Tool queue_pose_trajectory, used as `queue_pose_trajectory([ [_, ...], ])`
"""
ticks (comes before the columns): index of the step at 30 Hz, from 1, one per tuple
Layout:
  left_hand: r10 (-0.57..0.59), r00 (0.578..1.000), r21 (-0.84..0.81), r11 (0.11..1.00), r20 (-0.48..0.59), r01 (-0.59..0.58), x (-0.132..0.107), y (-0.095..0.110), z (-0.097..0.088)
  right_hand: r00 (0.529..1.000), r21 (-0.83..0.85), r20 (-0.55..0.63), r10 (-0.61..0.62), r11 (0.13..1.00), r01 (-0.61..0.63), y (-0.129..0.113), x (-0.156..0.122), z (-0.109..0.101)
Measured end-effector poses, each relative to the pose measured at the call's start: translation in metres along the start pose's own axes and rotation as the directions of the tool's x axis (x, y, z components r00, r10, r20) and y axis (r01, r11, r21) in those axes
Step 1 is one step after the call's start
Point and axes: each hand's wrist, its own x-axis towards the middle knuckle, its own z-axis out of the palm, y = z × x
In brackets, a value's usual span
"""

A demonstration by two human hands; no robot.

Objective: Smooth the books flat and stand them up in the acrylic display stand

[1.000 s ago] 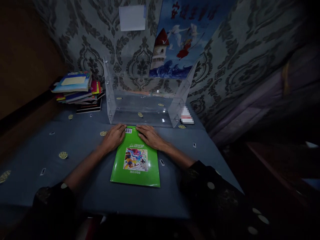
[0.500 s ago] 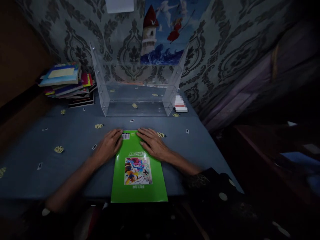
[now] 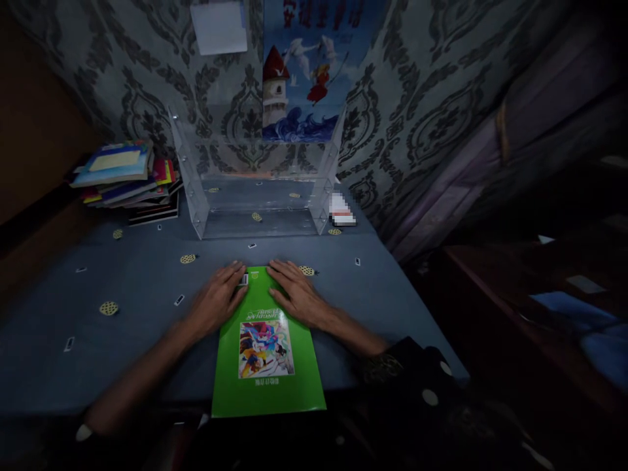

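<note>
A thin green book with a colourful cartoon picture lies flat on the blue-grey table, its near edge hanging over the table's front edge. My left hand lies flat with fingers stretched out on the book's far left corner, partly covering a barcode. My right hand lies flat, fingers spread, on the far right corner. Neither hand grips anything.
A clear acrylic stand stands against the patterned wall behind the book. A stack of books sits at the back left. A small white object lies right of the stand. A poster hangs on the wall.
Both hands have slid the green book toward me, away from the acrylic stand, so its near edge now overhangs the table front. The view has shifted.
</note>
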Motion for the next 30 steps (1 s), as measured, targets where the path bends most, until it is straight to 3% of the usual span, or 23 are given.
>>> queue_pose_trajectory([
  [5, 0.052, 0.997, 0.005, 0.999, 0.062, -0.053, 0.007, 0.007, -0.003, 0.999, -0.004, -0.038, 0.030, 1.000, -0.030, -0.001, -0.002, 0.002],
  [10, 0.116, 0.987, -0.024, 0.993, 0.114, -0.114, 0.021, 0.019, 0.007, 0.999, -0.005, -0.025, 0.030, 1.000, -0.030, -0.001, -0.002, 0.003],
  [17, 0.152, 0.983, -0.069, 0.987, 0.104, -0.145, 0.032, 0.020, 0.010, 0.999, 0.016, -0.034, 0.042, 0.999, -0.041, -0.001, -0.015, 0.003],
  [21, 0.143, 0.985, -0.064, 0.989, 0.101, -0.137, 0.031, 0.019, 0.008, 1.000, 0.011, 0.015, 0.013, 1.000, -0.013, -0.016, -0.045, -0.002],
  [30, 0.139, 0.985, -0.068, 0.989, 0.102, -0.132, 0.032, 0.019, 0.007, 0.986, 0.017, 0.142, -0.082, 0.997, 0.080, -0.073, -0.134, -0.026],
])
